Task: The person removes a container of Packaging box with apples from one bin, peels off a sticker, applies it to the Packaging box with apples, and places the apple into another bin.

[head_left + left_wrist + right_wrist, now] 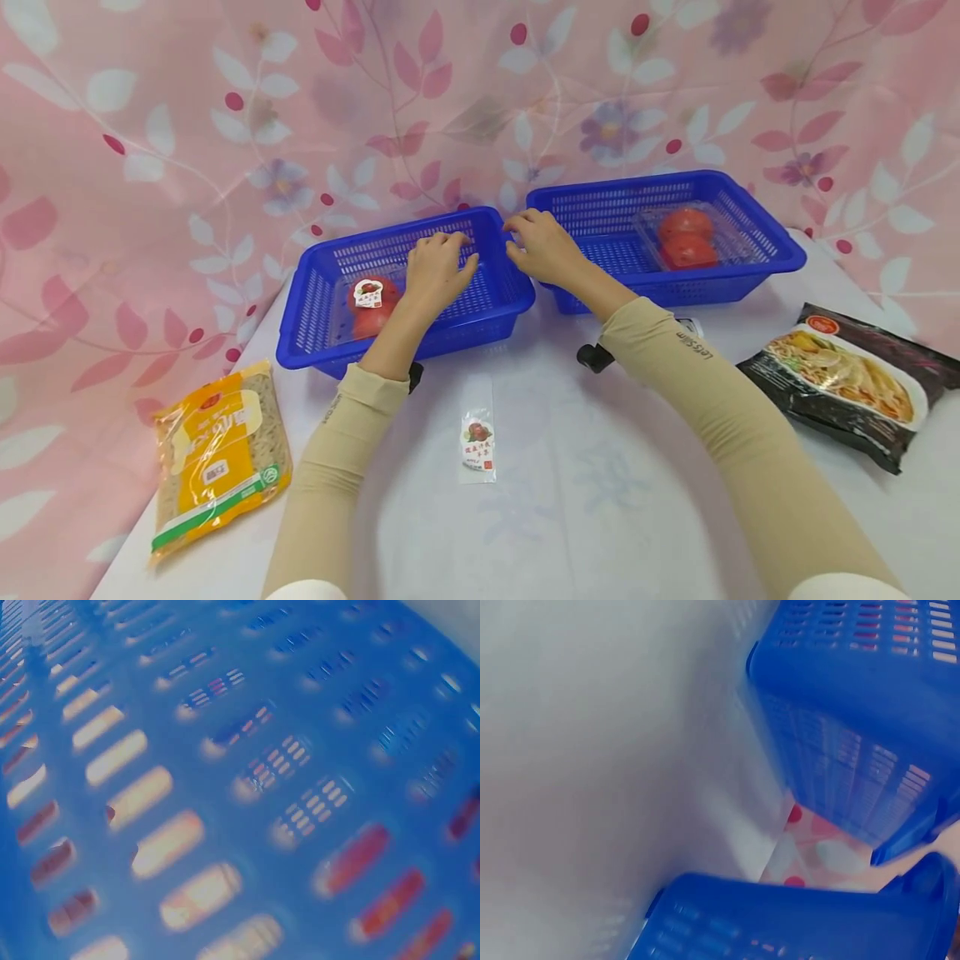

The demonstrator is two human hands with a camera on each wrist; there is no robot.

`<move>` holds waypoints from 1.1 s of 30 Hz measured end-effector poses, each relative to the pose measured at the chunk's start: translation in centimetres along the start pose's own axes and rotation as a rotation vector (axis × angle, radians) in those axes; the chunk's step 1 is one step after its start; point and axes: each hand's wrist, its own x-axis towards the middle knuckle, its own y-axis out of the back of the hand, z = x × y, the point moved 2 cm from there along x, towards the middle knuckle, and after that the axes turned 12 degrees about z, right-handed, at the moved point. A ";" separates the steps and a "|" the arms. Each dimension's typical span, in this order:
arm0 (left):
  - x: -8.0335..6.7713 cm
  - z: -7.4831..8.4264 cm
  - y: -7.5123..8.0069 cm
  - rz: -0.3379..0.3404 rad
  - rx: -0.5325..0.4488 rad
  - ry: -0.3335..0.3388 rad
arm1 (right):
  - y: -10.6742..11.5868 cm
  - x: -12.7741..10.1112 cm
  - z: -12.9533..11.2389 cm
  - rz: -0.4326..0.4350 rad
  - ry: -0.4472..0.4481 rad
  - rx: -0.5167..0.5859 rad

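table (570,500): white cloth, holds everything.
right basket (757,250): blue, far right, holds a clear tomato pack (686,237), two tomatoes, no label seen on it.
left basket (315,325): blue, far left, holds labelled tomato pack (371,304).
noodle bags: yellow bag (217,454) near left, black bag (851,383) near right, both outside baskets.
left hand (435,267): fingers curled down inside left basket beside its pack; holding anything, cannot tell.
right hand (542,246): relaxed, fingertips at the gap between the basket rims, nothing held.
label sticker (477,440): lies loose, near centre.
progress: both packs in baskets, seemingly placed; bags and sticker left out.
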 end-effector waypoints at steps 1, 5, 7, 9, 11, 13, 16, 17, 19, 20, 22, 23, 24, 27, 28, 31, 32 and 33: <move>0.1 0.2 -0.1 0.001 -0.005 -0.003 | 0.2 -0.1 0.2 0.002 -0.007 0.004; 0.6 1.1 -0.5 -0.002 -0.024 -0.011 | 0.8 -0.3 1.2 0.008 -0.052 0.020; 0.9 1.6 -0.8 -0.004 -0.027 -0.019 | 1.1 -0.4 1.8 0.021 -0.068 0.021; 1.2 2.0 -1.0 -0.009 -0.023 -0.028 | 1.3 -0.6 2.4 0.024 -0.086 0.020; 1.4 2.5 -1.3 -0.016 -0.018 -0.039 | 1.5 -0.8 3.0 0.021 -0.103 0.017; 1.5 3.0 -1.6 -0.031 -0.014 -0.048 | 1.6 -1.0 3.7 0.021 -0.116 0.013; 1.8 3.7 -2.1 -0.053 -0.015 -0.061 | 1.9 -1.3 4.6 0.019 -0.124 0.002; 1.8 4.0 -2.3 -0.059 -0.016 -0.065 | 2.0 -1.4 4.9 0.020 -0.127 -0.002; 2.0 4.4 -2.8 -0.065 -0.016 -0.071 | 2.1 -1.7 5.4 0.024 -0.132 -0.010; 2.0 4.7 -2.9 -0.066 -0.018 -0.074 | 2.2 -1.8 5.7 0.025 -0.134 -0.014; 2.1 5.2 -3.2 -0.069 -0.020 -0.082 | 2.4 -2.0 6.2 0.027 -0.143 -0.018; 2.2 5.4 -3.4 -0.068 -0.022 -0.087 | 2.5 -2.1 6.4 0.028 -0.148 -0.021; 2.2 5.6 -3.5 -0.069 -0.025 -0.093 | 2.6 -2.2 6.7 0.029 -0.151 -0.024; 2.2 6.2 -3.8 -0.063 -0.041 -0.109 | 3.0 -2.4 7.3 0.026 -0.165 -0.032; 2.3 6.4 -3.9 -0.058 -0.051 -0.114 | 3.1 -2.5 7.5 0.027 -0.170 -0.037; 2.3 7.0 -4.2 -0.065 -0.072 -0.114 | 3.6 -2.7 8.3 0.027 -0.177 -0.052; 2.3 7.2 -4.3 -0.069 -0.078 -0.111 | 3.7 -2.8 8.6 0.027 -0.181 -0.057; 2.3 7.4 -4.4 -0.076 -0.077 -0.113 | 3.9 -2.9 9.0 0.028 -0.184 -0.062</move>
